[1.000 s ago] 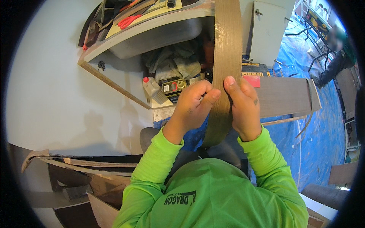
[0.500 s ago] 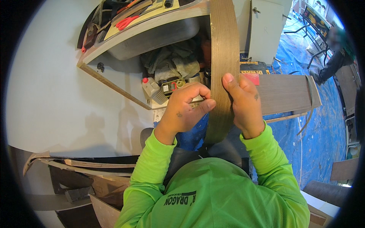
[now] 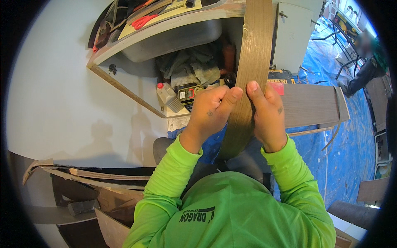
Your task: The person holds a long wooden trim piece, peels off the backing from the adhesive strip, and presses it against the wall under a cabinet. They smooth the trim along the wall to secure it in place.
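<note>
The person in the bright green long-sleeved top is holding a long brown wood-grain strip upright in front of the chest, with both hands meeting on it at about its lower third. The left hand is gripping the strip's left edge, fingers curled in and the thumb pressing flat against the face. The right hand is closing around the right edge, thumb lying along the face just beside the left thumb, so the strip is being pinched from both sides. The strip is running up past the open white cabinet and out of sight at the top, while its lower end is hanging down toward the lap. Inside the cabinet a small white bottle with a red cap is standing near crumpled grey rags. Red-handled scissors are lying on the surface above. A grey wood-grain board is lying behind the right hand, over blue floor sheeting.
</note>
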A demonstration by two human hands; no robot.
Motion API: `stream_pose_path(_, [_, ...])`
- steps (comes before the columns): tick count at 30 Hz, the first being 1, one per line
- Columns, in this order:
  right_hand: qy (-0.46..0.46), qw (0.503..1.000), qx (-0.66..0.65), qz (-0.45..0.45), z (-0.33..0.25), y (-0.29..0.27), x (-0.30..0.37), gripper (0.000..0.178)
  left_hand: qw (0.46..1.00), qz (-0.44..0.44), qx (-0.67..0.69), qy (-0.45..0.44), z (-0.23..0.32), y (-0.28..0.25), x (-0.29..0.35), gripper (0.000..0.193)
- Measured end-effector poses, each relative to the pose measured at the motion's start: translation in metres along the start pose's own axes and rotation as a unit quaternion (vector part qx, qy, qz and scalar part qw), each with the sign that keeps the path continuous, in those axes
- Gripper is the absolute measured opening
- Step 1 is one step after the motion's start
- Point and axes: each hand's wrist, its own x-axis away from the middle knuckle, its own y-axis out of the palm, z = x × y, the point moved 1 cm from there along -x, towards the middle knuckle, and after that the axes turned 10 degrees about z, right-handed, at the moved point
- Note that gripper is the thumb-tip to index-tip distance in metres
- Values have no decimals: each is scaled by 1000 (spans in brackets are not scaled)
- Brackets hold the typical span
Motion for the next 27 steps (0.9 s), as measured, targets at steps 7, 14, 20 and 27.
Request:
stream_pose_path(7, [38, 998, -56, -6, -7, 2, -2, 28, 978, -33, 204, -6, -9, -13, -1, 25])
stream_pose_path(14, [11, 1000, -19, -9, -5, 0, -2, 28, 993, -15, 110, 36, -4, -16, 1, 14])
stream_pose_path(20, [-37, 999, -1, -4, -6, 2, -1, 26, 990, 59, -7, 125, 2, -9, -2, 11])
stream_pose_path(27, [-71, 997, 5, 23, 3, -1, -6, 27, 983, 144, 67, 94, 4, 9, 0, 18])
